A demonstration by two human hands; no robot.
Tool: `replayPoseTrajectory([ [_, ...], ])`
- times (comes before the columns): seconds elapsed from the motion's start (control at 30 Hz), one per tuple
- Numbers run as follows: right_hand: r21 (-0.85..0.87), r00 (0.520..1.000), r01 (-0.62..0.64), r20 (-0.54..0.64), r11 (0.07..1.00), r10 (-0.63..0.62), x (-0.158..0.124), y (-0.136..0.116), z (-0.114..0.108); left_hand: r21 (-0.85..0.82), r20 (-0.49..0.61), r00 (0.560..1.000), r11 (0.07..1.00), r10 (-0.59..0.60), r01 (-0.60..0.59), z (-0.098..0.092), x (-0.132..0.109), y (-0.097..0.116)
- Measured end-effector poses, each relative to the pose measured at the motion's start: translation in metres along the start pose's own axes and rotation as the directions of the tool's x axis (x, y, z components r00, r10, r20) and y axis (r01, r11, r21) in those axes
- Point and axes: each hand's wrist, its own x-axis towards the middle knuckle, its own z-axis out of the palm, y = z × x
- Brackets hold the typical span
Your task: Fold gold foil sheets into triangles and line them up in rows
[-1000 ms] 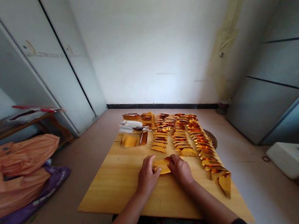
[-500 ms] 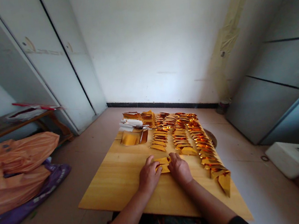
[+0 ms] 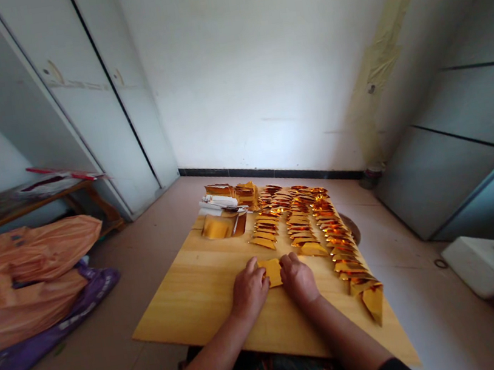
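Between my two hands, low over the wooden board (image 3: pixel 189 297), is a small sheet of gold foil paper (image 3: pixel 271 273). My left hand (image 3: pixel 249 290) pinches its left end, thumb and fingers closed. At the right end, my right hand (image 3: pixel 298 277) grips it with curled fingers. Just beyond my hands lie rows of folded gold paper pieces (image 3: pixel 299 226), overlapping one another. A longer row (image 3: pixel 339 245) runs down the board's right side. Flat gold sheets (image 3: pixel 217 227) rest at the back left.
Behind the flat sheets are a white paper bundle (image 3: pixel 218 202) and stacked gold paper (image 3: pixel 246 195). On the floor at left lie an orange sack (image 3: pixel 32 258) and a purple bag (image 3: pixel 65 327). A white box (image 3: pixel 483 262) stands right. Cabinets (image 3: pixel 76 80) line the left wall.
The gold paper between my hands looks flatter now; before, its edges were raised with a fold along it. My hands stay in nearly the same place. The view has shifted slightly.
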Motion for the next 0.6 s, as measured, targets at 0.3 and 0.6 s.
replayPoseTrajectory([
  [0.3,-0.134,0.999,0.019,-0.040,0.991,-0.025,-0.005,0.002,-0.004,0.070,0.007,0.997,0.995,0.072,-0.072,0.001,-0.004,0.002],
  [0.6,0.091,0.998,0.056,-0.047,0.994,-0.052,-0.018,0.003,-0.008,0.084,0.020,0.995,0.992,0.093,-0.094,-0.011,-0.009,0.006],
])
